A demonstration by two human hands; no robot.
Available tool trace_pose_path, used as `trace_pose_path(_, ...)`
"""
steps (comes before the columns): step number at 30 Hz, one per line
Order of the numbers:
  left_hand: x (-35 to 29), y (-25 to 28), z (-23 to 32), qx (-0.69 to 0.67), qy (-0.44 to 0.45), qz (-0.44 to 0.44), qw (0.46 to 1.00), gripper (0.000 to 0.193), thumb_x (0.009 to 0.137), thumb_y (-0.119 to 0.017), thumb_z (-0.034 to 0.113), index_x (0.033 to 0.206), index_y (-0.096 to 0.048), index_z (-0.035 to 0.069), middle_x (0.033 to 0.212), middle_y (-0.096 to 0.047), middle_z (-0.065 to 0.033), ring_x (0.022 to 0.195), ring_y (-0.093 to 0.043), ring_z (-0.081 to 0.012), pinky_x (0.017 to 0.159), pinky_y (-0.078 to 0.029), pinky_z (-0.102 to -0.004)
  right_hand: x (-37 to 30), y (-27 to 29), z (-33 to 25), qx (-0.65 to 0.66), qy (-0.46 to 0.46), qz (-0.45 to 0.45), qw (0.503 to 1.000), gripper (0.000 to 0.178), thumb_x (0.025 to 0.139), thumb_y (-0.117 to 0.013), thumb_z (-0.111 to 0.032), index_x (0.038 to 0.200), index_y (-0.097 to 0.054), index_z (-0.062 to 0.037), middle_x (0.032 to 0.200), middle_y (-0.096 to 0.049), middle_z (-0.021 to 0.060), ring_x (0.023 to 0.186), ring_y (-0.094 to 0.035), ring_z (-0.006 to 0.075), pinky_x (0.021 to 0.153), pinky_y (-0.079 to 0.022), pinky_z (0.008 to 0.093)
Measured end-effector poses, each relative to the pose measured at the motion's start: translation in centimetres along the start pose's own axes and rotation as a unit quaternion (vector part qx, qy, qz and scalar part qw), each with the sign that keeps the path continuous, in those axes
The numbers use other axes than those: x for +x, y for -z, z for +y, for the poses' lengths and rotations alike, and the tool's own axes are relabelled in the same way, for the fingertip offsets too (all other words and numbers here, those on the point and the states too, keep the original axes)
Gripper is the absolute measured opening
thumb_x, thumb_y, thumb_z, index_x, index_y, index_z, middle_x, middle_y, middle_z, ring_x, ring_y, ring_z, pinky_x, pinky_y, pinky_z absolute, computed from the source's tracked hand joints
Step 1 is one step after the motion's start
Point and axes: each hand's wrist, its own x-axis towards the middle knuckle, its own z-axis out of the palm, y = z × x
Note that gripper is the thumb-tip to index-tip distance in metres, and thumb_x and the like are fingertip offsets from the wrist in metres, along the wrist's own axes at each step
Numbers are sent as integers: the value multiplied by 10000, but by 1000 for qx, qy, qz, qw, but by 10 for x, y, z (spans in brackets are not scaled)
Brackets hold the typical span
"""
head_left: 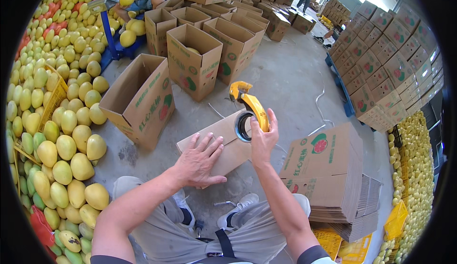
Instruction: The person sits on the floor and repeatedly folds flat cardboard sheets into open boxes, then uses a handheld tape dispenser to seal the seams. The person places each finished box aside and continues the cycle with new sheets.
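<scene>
Between my knees stands a cardboard box with its flaps folded over the top. My left hand lies flat on those flaps, fingers spread, and holds nothing. In my right hand is a yellow tape dispenser, its handle wrapped by my fingers. The dispenser's dark roll ring sits over the right end of the box top. Its yellow head points up and away from me. Whether tape is stuck to the cardboard I cannot tell.
Open cartons stand ahead on the left. Pomelos heap along the left side. Flattened cartons are stacked by my right knee, above a yellow crate. Full cartons rise on a blue pallet. A person sits beside a scale.
</scene>
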Motion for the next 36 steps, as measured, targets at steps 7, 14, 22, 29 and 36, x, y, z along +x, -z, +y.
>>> trace_pose_path(7,3,-3,2,-20,15,35,999,1013,862,-565,750,1480,-487,-49,1581,-443,-197,1496,-360,-375,1250,-168,-583,-36,-10,36,-223,210,-59,950,632,813,-814,-91,1409,-605,-104,991,-628,146,921,-647,333,831,-523,418)
trace_pose_path(14,-4,-4,14,-81,26,58,995,939,813,-661,658,1446,-540,-25,1527,-514,-156,1464,-417,-336,1242,-198,-595,-34,9,18,-212,194,-155,945,656,846,-777,-57,1450,-529,2,1263,-613,161,1166,-618,278,1013,-481,385)
trace_pose_path(22,7,0,13,-73,42,40,996,842,830,-677,576,1382,-579,-52,1443,-537,-181,1417,-451,-367,1186,-269,-657,77,-54,-11,-276,43,-299,913,542,809,-827,-274,1248,-706,19,1054,-770,163,934,-744,250,877,-569,350)
trace_pose_path(29,3,-4,8,-116,53,68,990,778,839,-686,565,1350,-614,-17,1443,-524,-175,1395,-467,-361,1196,-280,-638,125,-176,25,-499,-30,-510,700,504,774,-746,-480,1095,-805,-96,1054,-779,154,976,-742,296,903,-567,374)
trace_pose_path(36,9,-4,8,-142,61,74,985,759,815,-697,564,1308,-637,-9,1422,-546,-167,1381,-478,-347,1203,-269,-625,99,-215,100,-621,-17,-590,516,599,694,-746,-463,1087,-777,-12,1102,-755,218,1015,-722,371,889,-563,423)
